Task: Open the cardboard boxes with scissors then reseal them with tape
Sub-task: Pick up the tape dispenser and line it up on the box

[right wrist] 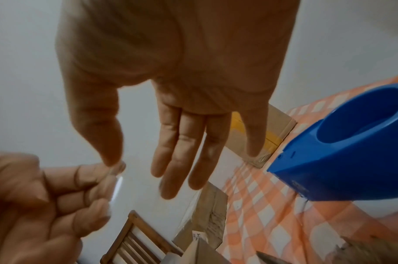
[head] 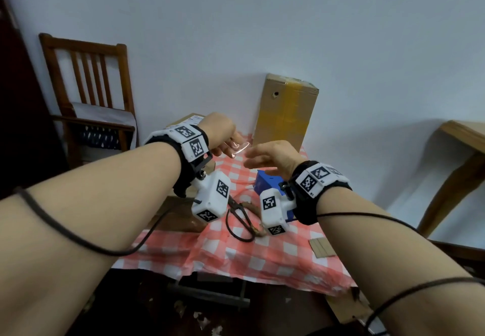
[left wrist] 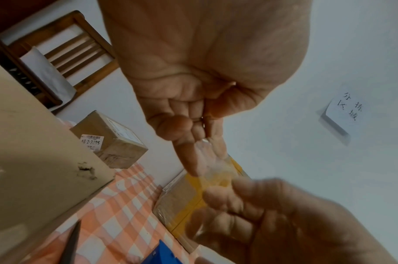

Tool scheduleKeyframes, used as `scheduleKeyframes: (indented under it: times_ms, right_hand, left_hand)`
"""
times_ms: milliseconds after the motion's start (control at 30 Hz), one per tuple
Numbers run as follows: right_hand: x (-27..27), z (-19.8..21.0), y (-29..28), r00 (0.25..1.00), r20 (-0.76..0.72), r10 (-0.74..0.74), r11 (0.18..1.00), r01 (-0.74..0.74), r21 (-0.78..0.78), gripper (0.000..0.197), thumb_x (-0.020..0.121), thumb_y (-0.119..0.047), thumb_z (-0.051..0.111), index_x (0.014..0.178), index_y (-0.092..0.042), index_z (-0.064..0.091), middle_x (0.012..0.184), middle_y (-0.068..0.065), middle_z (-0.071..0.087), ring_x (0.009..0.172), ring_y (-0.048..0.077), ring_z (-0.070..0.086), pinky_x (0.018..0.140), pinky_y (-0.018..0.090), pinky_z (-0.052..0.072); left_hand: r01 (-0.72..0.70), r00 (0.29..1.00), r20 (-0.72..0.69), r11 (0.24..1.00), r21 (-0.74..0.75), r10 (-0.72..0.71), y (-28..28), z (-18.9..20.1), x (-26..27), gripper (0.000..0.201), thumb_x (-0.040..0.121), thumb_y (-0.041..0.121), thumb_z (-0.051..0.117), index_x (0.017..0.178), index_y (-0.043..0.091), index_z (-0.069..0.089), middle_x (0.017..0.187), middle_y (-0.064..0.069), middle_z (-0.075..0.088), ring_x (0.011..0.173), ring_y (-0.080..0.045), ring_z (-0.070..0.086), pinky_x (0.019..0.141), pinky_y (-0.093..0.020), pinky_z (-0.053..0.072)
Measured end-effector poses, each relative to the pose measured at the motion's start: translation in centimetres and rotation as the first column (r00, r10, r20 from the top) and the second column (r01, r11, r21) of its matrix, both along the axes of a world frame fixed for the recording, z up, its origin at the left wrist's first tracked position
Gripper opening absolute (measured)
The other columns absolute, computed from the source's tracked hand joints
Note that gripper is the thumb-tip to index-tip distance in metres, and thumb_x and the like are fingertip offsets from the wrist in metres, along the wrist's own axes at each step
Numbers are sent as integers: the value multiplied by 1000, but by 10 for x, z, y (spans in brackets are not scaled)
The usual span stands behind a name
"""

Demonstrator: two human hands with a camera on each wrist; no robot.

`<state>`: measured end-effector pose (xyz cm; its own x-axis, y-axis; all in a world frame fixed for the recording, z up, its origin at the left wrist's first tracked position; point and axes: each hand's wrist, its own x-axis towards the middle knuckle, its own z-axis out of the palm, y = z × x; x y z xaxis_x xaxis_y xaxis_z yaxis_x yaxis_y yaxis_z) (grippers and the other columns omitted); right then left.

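Observation:
My left hand (head: 231,144) is raised over the table and pinches a short strip of clear tape (head: 240,148) between thumb and fingers. The same strip (left wrist: 216,167) hangs from the left fingertips in the left wrist view. My right hand (head: 252,158) is just right of it with straight fingers. Its thumb tip touches the strip's end (right wrist: 116,185) and grips nothing. A tall cardboard box (head: 286,115) with yellow tape stands upright against the wall. Dark scissors (head: 240,217) and a blue tape dispenser (head: 265,183) lie on the checked cloth (head: 262,257) under my wrists.
A small labelled box (head: 187,120) sits behind my left hand. Another brown box (head: 178,217) lies below my left wrist. A wooden chair (head: 89,86) stands at the left, a wooden table (head: 464,152) at the right. A cardboard scrap (head: 322,247) lies near the cloth's right edge.

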<state>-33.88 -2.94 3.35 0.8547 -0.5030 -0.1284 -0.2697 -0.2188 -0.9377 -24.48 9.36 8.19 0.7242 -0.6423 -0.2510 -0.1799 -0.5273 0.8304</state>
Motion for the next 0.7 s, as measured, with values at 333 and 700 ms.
scheduleKeyframes:
  times_ms: [333,700]
  right_hand:
    - [-5,22,14,999,28,-22,993,25,-114,14,78,-19,76,84,-7,72,64,-3,71,60,2,66,89,37,46]
    - [2,16,9,991,-59,-120,983,110,-146,10,79,-12,75,81,-2,71,63,5,68,54,9,64,54,20,50]
  left_hand:
    - [-84,994,-88,972,-219,66,27,-8,10,33,86,-4,42,110,-1,66,97,-8,71,63,-16,69,46,-20,33]
    - [-221,965,94,954,-204,244,64,-20,66,41,100,10,40,141,7,40,136,-17,49,87,-23,55,73,-35,57]
